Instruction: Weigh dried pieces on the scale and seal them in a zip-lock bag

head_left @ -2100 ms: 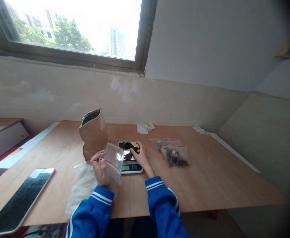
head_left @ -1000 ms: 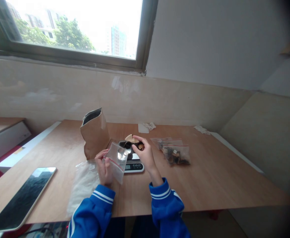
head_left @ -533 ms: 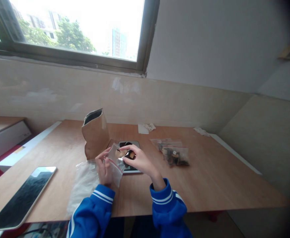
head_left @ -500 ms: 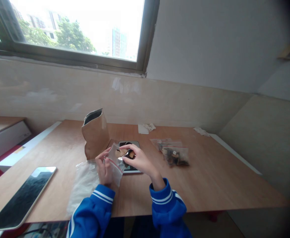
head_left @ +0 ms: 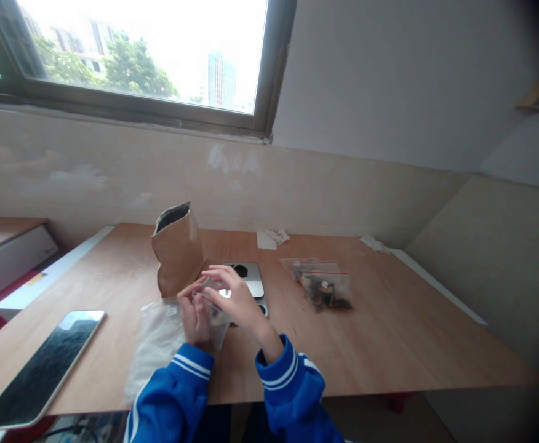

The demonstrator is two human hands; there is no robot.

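While a phone (head_left: 41, 372) lies on the table (head_left: 389, 332), the left hand (head_left: 195, 317) pinches a small clear bag (head_left: 218, 325); the right hand (head_left: 233, 303), finger grip unclear, is at its mouth before the scale (head_left: 255, 283); filled bags (head_left: 327, 291) lie rightmost.

No legible text, white mark (head_left: 325, 284) on filled bag (head_left: 328, 298), unreadably small

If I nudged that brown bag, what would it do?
The brown bag would likely tip if pushed near its top, being tall and narrow. Its wavy edge suggests thin walls that dent easily, though standing open hints at some stiffness.
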